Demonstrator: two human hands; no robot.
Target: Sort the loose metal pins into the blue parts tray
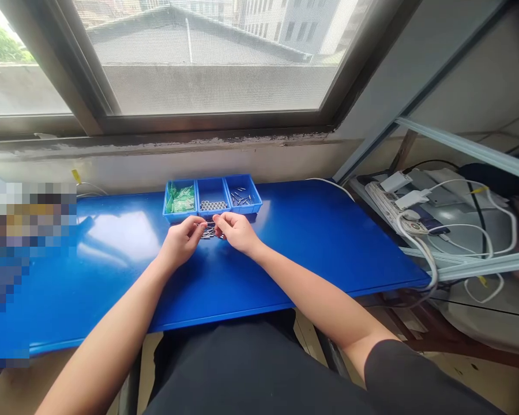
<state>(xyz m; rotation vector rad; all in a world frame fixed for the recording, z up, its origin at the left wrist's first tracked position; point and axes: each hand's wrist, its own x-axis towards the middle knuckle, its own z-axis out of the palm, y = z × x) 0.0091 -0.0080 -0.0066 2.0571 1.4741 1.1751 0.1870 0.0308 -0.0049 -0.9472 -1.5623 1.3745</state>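
Note:
My left hand (184, 237) and my right hand (237, 231) meet in front of the bins, fingertips almost touching. Thumb and fingers of each are pinched together; whatever they hold is too small to name. Just beneath and between the fingertips lies a pile of small shiny metal pieces (208, 231), partly covered by the hands. Behind them stand three joined blue bins. Green plastic-looking pieces (183, 199) fill the left bin, round metal rings or nuts (213, 205) lie in the middle bin, and thin dark metal pins or screws (242, 197) are in the right one.
The glossy blue table (320, 242) runs below a window (216, 63). At the right, a metal frame (471, 147) borders a power strip (393, 204) with white plugs and cables (497, 202). A blurred-out patch (21, 242) covers the table's left end.

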